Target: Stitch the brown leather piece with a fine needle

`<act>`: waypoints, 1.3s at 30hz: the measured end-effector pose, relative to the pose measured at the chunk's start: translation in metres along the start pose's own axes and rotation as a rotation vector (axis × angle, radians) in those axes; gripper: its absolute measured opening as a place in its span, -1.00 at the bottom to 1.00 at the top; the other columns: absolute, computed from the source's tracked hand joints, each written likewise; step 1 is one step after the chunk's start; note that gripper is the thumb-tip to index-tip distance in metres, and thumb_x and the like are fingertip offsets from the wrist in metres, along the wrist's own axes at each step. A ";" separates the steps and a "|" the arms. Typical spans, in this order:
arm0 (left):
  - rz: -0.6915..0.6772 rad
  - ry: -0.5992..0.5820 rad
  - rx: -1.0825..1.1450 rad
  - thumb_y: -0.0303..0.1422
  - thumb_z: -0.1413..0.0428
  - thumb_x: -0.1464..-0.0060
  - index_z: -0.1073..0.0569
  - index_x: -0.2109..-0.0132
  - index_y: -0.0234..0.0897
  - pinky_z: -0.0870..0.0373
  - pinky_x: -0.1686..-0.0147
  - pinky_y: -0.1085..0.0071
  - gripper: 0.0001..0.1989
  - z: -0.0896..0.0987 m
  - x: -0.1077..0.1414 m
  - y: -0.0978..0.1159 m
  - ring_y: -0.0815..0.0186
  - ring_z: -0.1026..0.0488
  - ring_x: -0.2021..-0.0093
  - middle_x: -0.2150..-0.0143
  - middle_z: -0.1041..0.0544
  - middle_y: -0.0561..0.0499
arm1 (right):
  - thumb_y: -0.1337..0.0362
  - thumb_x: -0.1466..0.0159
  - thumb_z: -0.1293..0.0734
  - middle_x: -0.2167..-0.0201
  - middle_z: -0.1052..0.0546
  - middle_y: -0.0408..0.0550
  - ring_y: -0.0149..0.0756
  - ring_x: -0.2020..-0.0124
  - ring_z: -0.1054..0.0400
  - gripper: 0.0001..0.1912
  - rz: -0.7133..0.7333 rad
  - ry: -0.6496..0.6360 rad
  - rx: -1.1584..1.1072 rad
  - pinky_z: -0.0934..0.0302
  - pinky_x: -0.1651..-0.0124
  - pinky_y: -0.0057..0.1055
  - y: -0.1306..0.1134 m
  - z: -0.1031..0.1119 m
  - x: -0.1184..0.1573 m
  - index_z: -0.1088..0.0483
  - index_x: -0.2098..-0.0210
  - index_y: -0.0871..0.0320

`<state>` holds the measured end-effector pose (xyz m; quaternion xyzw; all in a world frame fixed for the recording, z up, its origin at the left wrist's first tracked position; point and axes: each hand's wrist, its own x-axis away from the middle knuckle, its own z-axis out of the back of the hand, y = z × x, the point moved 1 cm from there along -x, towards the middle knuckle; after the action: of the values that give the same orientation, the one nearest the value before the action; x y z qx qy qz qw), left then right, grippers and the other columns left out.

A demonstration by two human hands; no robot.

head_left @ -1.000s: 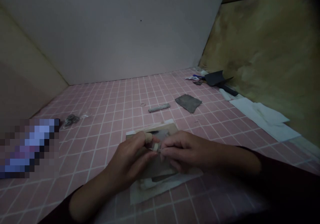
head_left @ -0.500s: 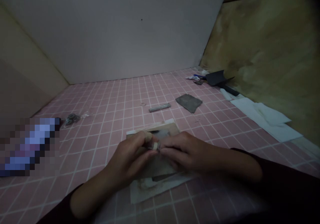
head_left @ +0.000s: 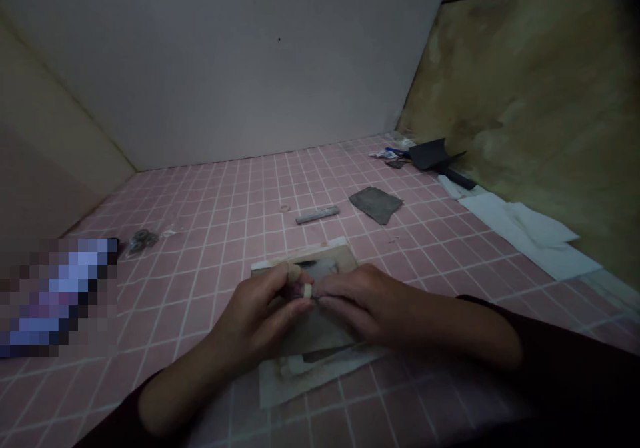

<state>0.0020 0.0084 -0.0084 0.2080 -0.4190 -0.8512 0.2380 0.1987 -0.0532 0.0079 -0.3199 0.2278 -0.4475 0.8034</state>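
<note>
Near the front middle, my left hand [head_left: 260, 311] pinches a small pale ring-like piece [head_left: 307, 291] between thumb and fingers. A beige wrap covers one of its fingers. My right hand [head_left: 363, 301] is closed close beside the piece, its fingertips pressed together; what they grip is too small to make out. Both hands are over a worn board [head_left: 320, 335] that lies on a whitish sheet [head_left: 300, 391] on the pink tiled surface.
Beyond the board lie a grey rod [head_left: 317, 215], a thin ring [head_left: 285, 209] and dark grey sandpaper-like sheet [head_left: 376, 205]. White papers [head_left: 520, 235] and a black dustpan-like object [head_left: 430, 155] are at right, a plastic bag with dark pieces [head_left: 141, 241] at left.
The whole view has shifted slightly. The fingertips of both hands have moved a little around the small pale piece, which is still between them.
</note>
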 end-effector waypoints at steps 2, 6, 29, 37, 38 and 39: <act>-0.050 -0.013 -0.014 -0.34 -0.05 -0.20 -0.35 0.08 -0.23 -0.26 0.29 0.46 -0.85 0.000 0.000 0.001 0.37 -0.36 0.27 0.26 -0.42 0.04 | 0.36 -0.36 -0.11 0.60 -0.39 -0.20 -0.46 0.54 -0.27 -0.74 -0.105 -0.144 -0.246 -0.14 0.42 -0.52 -0.004 0.005 -0.003 -0.34 0.41 0.21; 0.016 -0.031 0.069 -0.29 -0.03 -0.22 -0.35 0.11 -0.24 -0.25 0.33 0.48 -0.85 0.000 0.000 0.002 0.38 -0.33 0.32 0.30 -0.38 0.05 | 0.35 -0.35 -0.13 0.57 -0.40 -0.17 -0.45 0.54 -0.27 -0.76 -0.063 -0.098 -0.146 -0.12 0.43 -0.51 -0.002 0.004 -0.002 -0.35 0.39 0.22; 0.100 -0.013 0.066 -0.26 -0.01 -0.23 -0.32 0.22 -0.28 -0.18 0.47 0.52 -0.83 0.000 -0.002 0.003 0.44 -0.24 0.46 0.44 -0.30 0.10 | 0.40 -0.25 -0.19 0.47 -0.43 -0.12 -0.42 0.50 -0.23 -0.89 0.035 0.068 0.201 -0.07 0.43 -0.48 0.004 -0.003 0.003 -0.35 0.32 0.20; 0.060 -0.006 0.090 -0.30 -0.03 -0.22 -0.34 0.05 -0.24 -0.27 0.37 0.47 -0.81 -0.001 0.000 0.000 0.36 -0.33 0.33 0.31 -0.38 0.03 | 0.37 -0.34 -0.12 0.59 -0.36 -0.18 -0.47 0.56 -0.24 -0.74 -0.057 -0.074 -0.127 -0.10 0.44 -0.52 0.000 0.006 -0.002 -0.31 0.46 0.22; 0.087 -0.007 0.124 -0.29 -0.03 -0.22 -0.34 0.05 -0.24 -0.26 0.39 0.48 -0.81 -0.002 0.000 -0.001 0.37 -0.32 0.35 0.32 -0.37 0.03 | 0.36 -0.33 -0.14 0.56 -0.38 -0.17 -0.45 0.53 -0.24 -0.78 -0.005 -0.001 0.006 -0.08 0.43 -0.49 0.002 0.003 -0.001 -0.33 0.42 0.22; 0.108 -0.008 0.158 -0.28 -0.03 -0.22 -0.35 0.06 -0.24 -0.25 0.40 0.48 -0.81 -0.002 0.000 -0.001 0.38 -0.31 0.36 0.33 -0.35 0.04 | 0.36 -0.31 -0.15 0.51 -0.40 -0.14 -0.43 0.51 -0.25 -0.82 0.044 0.059 0.131 -0.07 0.42 -0.47 0.005 0.000 0.000 -0.35 0.34 0.22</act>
<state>0.0031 0.0075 -0.0101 0.2000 -0.4961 -0.8023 0.2648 0.2016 -0.0511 0.0046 -0.2485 0.2285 -0.4527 0.8253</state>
